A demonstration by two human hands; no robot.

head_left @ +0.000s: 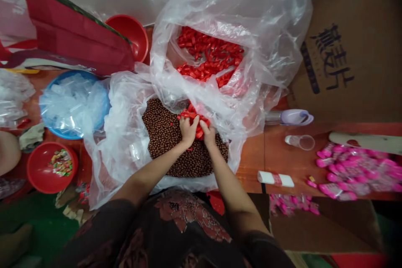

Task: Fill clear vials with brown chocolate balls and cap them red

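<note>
My left hand [187, 130] and my right hand [208, 135] are closed together round a bunch of red wrapped sweets [191, 114], held just above a clear plastic bag of small brown balls [163, 132]. Behind it a second clear plastic bag [266, 29] holds a heap of the same red wrapped sweets [209, 58]. Both forearms reach forward from my dark flowered top.
A blue bowl of clear plastic wrappers [73, 102], a red bowl with mixed sweets [52, 167] and an empty red bowl [130, 35] stand on the left. On the right lie pink packets [351, 171], a white tube [275, 179], a small clear cup [301, 142] and a cardboard box [354, 46].
</note>
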